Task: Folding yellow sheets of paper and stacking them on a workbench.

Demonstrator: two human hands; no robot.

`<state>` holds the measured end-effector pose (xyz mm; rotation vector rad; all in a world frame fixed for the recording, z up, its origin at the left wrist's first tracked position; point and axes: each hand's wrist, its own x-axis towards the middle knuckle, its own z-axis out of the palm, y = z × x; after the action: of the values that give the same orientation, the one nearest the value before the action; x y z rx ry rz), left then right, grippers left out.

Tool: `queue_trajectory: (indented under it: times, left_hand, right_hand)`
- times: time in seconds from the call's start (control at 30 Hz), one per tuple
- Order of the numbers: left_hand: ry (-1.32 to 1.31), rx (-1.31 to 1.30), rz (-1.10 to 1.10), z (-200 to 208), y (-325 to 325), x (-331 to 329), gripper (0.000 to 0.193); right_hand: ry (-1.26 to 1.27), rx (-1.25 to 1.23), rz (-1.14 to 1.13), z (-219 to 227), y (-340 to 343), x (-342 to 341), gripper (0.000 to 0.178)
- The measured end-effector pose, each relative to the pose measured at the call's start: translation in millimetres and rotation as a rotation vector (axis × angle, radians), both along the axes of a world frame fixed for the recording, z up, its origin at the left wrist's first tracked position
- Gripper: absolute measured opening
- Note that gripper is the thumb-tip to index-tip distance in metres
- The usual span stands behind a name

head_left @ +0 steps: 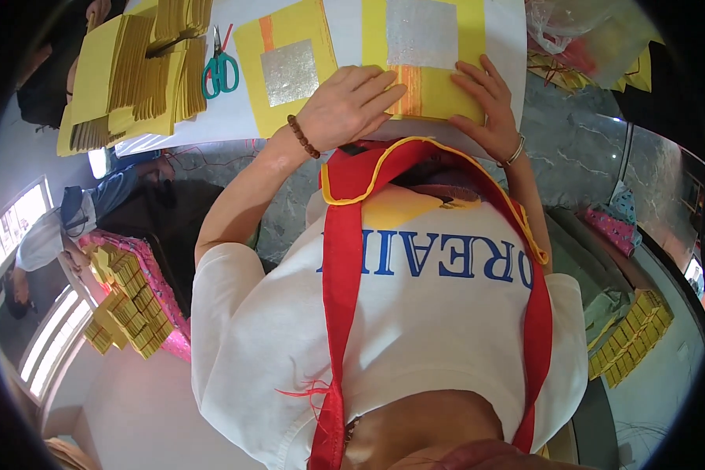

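A stack of yellow paper sheets (468,47) lies in front of me; the top sheet carries a silver foil square (421,33) and an orange band (410,88). My left hand (351,106), with a beaded bracelet at the wrist, rests with outstretched fingers on the near left of the stack, fingertips at the orange band. At its near right corner, my right hand (487,110), wearing a bangle, touches the paper with spread fingers, the thumb along the near edge. Left of these, a second yellow sheet (284,47) with a smaller foil square lies flat, partly under or beside my left hand.
Teal-handled scissors (220,72) lie on the white table (247,11), beside folded yellow paper bundles (137,70). Clear plastic bags (583,31) sit at the far right. More bundles (133,298) stand at lower left and a pile (630,337) at lower right. Another person (55,227) is at left.
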<state>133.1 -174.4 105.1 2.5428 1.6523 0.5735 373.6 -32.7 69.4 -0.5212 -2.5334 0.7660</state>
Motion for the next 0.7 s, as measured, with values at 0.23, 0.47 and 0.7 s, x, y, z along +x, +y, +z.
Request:
queue_trajectory:
  times: [0.23,0.47,0.7]
  left_hand:
    - [-0.002,0.068,-0.086,8,8,-1,0.028]
    - [-0.242,-0.086,-0.081,14,15,-11,0.015]
    - [-0.304,-0.128,-0.050,12,24,-19,0.018]
  right_hand:
    - [0.014,-0.020,0.070,2,4,1,0.060]
    - [0.056,-0.249,0.085,4,7,2,0.061]
    - [0.089,-0.410,0.103,3,7,3,0.060]
